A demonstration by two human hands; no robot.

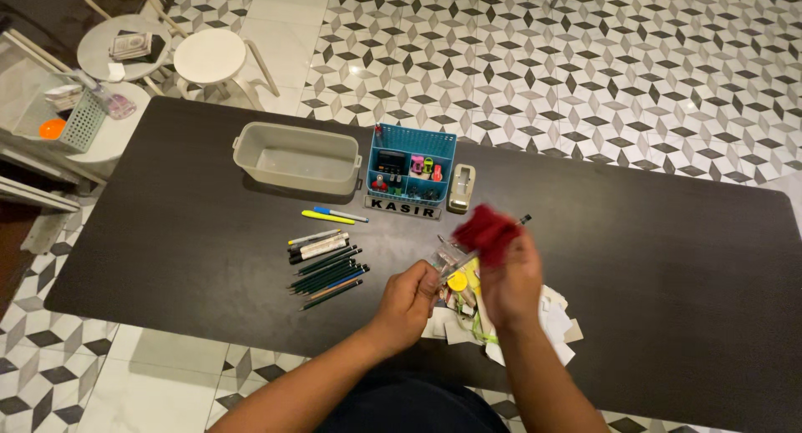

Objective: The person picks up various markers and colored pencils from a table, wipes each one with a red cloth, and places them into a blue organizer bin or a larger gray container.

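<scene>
My right hand [511, 284] grips a dark red cloth [486, 234] and a slim pen [493, 240] whose tip sticks out to the upper right. My left hand [409, 303] pinches a small clear plastic piece [448, 255] just left of the cloth. Both hands hover over a heap of paper scraps and small items [551, 320], with a yellow round bit [457, 281] between the hands, near the front edge of the dark table [652, 257].
A row of pencils and markers [327, 270] lies left of my hands, with a yellow marker [327, 217] and a blue pen [340, 214] above it. Behind stand a grey tub [296, 157], a blue organiser basket [411, 167] and a tape dispenser [461, 188]. White stools [219, 58] stand on the patterned floor.
</scene>
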